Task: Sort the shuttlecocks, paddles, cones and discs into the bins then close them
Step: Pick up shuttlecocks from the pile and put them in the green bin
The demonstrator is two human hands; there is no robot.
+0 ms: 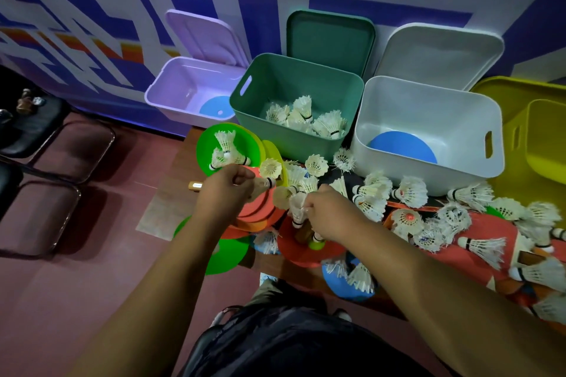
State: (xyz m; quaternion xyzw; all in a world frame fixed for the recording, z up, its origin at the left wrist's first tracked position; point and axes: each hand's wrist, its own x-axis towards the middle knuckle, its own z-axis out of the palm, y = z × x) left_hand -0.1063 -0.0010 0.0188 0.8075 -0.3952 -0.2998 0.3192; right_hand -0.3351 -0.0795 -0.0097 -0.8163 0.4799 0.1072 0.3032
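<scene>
Four open bins stand against the wall. The purple bin holds a blue disc, the green bin holds several white shuttlecocks, the white bin holds a blue disc, and the yellow bin is cut off at the right. My left hand pinches a shuttlecock over a stack of orange discs. My right hand grips a nested stack of shuttlecocks. Many loose shuttlecocks lie over the table, with several on a green disc.
Each bin's lid leans open against the painted wall behind it. Black metal-framed chairs stand at the left on the red floor. Green discs and a blue disc poke over the table's near edge. A dark bag lies by my legs.
</scene>
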